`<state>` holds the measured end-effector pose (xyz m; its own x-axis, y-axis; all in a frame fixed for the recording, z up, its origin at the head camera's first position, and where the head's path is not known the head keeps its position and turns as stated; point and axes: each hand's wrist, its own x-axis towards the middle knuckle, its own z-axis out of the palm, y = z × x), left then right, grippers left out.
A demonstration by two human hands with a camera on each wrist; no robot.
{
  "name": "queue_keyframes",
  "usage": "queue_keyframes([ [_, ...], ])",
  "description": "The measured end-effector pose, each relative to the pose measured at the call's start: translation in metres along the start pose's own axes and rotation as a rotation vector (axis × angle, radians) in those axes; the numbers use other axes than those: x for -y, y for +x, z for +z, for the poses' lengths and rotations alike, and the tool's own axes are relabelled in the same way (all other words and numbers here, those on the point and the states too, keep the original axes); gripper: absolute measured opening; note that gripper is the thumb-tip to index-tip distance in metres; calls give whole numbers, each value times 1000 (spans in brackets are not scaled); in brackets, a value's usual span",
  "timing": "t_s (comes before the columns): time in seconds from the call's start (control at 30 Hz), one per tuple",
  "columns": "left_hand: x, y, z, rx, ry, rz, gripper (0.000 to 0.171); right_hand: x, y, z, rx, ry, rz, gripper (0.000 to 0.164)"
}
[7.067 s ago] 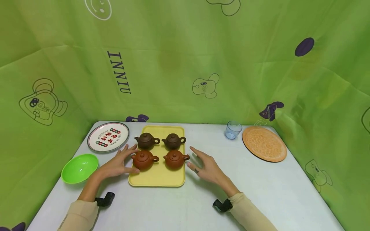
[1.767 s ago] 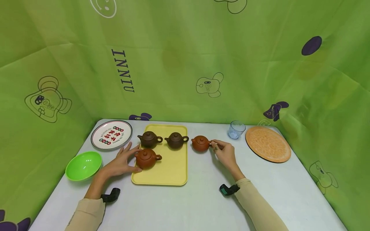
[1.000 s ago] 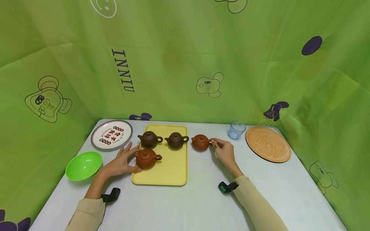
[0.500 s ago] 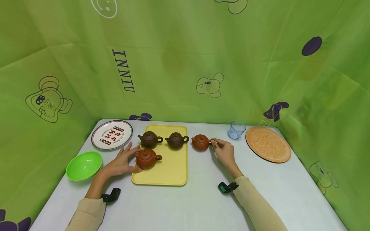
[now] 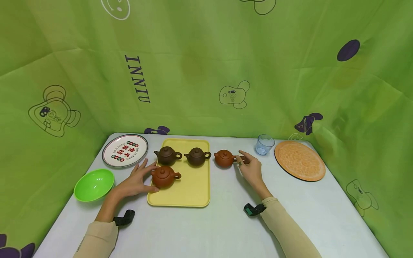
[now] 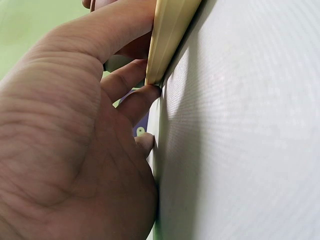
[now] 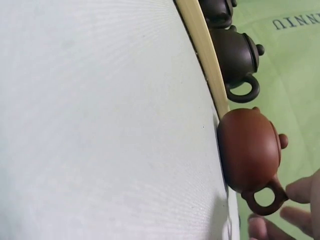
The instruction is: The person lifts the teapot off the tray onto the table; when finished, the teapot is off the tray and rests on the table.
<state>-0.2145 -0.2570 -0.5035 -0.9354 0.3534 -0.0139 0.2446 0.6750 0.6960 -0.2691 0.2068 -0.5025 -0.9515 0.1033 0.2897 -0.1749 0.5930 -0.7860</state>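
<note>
My right grip (image 5: 251,170), loosely spread, has the red pot (image 5: 223,159) beside the tray (image 5: 179,198) just at its left, handle (image 7: 264,210) towards this grip.

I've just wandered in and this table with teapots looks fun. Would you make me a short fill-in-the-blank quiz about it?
1. The yellow tray holds ____ teapots.
2. The right hand is nearest the ____ of the teapot off the tray.
3. The bowl and the curtain are both ____.
4. The glass stands nearer the person's ____ hand.

Missing words: three; handle; green; right.
</note>
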Motion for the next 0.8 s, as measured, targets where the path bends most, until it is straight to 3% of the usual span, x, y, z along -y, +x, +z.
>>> queue_keyframes([
  [0.3, 0, 0, -1, 5, -3, -12, 92, 14, -1, -4, -23, -12, -80, 30],
  [0.5, 3, 0, -2, 6, -5, -13, 91, 26, -1, -5, -27, -7, -88, 28],
  [0.8, 2, -1, -1, 4, 4, -19, 93, 44, -8, 1, 15, 27, -164, 29],
])
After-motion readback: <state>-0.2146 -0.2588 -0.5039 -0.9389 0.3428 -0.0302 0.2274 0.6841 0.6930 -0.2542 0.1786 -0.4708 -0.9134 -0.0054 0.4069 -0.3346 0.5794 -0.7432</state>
